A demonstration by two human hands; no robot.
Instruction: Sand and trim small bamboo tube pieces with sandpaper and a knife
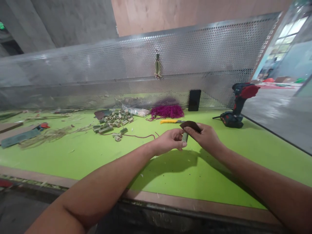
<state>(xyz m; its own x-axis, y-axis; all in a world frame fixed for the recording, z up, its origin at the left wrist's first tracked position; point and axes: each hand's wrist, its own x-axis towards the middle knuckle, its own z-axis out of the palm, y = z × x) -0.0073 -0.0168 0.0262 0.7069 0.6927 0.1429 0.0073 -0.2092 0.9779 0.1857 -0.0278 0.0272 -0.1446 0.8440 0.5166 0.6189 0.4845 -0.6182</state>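
Note:
Above the green tabletop (102, 162), my left hand (168, 141) grips a short piece of bamboo (185, 138) between thumb and fingers. My right hand (207, 135) is closed on a dark brown sheet of sandpaper (191, 126), which lies over the upper end of the bamboo piece. Just behind my hands is a yellow utility knife (169, 121), its front end partly hidden. Left of my hands lies a heap of cut bamboo pieces (117, 118), with a thin dark red cord (138, 136) stretching from it toward my left wrist.
A purple bundle of string (168, 111) and a clear plastic bag (137, 111) lie at the back. A black phone (194, 100) leans against the perforated metal panel (207, 48), where a small bamboo figure (158, 66) hangs. A cordless drill (237, 104) stands right; fibre strands (48, 136) lie left.

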